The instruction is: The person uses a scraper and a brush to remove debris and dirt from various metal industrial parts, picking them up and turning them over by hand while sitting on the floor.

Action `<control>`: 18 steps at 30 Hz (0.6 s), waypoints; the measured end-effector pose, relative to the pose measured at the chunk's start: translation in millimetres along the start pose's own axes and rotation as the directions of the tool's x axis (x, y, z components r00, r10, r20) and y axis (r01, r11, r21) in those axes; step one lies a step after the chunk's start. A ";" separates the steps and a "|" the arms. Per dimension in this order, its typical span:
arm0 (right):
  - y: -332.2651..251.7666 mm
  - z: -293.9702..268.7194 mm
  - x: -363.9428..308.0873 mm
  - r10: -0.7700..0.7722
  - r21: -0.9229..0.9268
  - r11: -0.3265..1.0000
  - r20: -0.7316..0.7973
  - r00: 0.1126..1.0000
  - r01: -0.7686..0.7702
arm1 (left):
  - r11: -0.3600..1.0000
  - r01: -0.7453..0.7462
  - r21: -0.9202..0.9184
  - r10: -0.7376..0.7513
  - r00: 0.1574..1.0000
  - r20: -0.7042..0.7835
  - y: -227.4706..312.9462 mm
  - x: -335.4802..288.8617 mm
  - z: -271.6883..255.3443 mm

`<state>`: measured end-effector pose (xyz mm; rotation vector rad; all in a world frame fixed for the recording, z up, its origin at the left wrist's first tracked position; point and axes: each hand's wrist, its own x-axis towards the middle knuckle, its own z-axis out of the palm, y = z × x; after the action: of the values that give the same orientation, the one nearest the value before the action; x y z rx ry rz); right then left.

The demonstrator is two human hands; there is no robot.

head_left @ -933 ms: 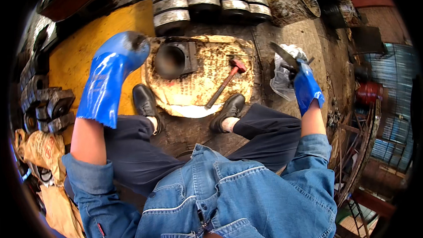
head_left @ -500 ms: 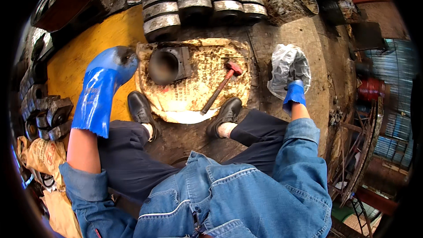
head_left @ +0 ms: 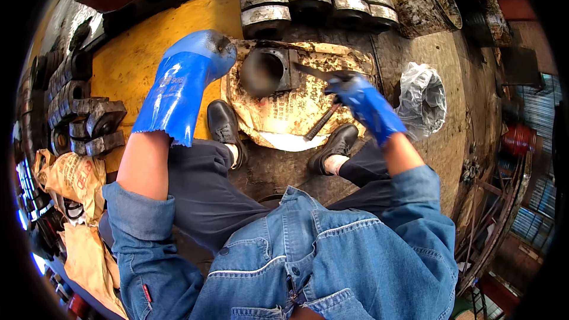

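A hollow metal block with a round bore (head_left: 264,72) lies on a stained, flattened sack (head_left: 261,120) between my shoes. My left hand (head_left: 207,53), in a long blue glove with a dark smudge, is curled just left of the block; its fingertips are turned out of sight, so anything inside cannot be made out. My right hand (head_left: 355,92), also blue-gloved and slightly blurred, grips a dark, narrow flat tool (head_left: 313,72) whose tip points at the block's right side. Below that hand a hammer (head_left: 322,122) lies on the sack, its head covered by the glove.
A container lined with clear plastic (head_left: 422,98) stands to the right. Rows of stacked metal blocks (head_left: 265,15) sit at the far side, beside a grimy bucket (head_left: 428,7). More metal parts (head_left: 98,120) and brown paper sacks (head_left: 80,178) are at the left.
My right hand has come out of the plastic-lined container and moved left over the sack, with the dark tool showing. The view has shifted; my left hand stays beside the block.
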<state>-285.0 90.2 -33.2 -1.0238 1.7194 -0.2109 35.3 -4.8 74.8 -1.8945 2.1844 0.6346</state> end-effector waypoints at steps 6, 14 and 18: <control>-71.1 116.5 78.4 -0.161 -0.683 0.726 -0.062 0.985 0.076 | 0.997 0.072 -0.022 -0.071 0.996 0.047 -14.0 -6.4 -12.6; -94.6 162.5 102.5 0.087 -0.797 0.602 0.013 0.996 -0.042 | 0.998 0.002 -0.068 0.000 1.000 0.030 -9.5 -4.4 -7.8; -102.6 164.7 102.8 0.072 -0.830 0.556 0.109 0.991 0.051 | 0.995 0.010 -0.103 -0.005 0.999 0.053 -12.7 -4.1 -9.6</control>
<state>-97.2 8.3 -112.3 -1.6634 1.6972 0.7733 49.7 -6.4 82.5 -1.9114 2.1501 0.8016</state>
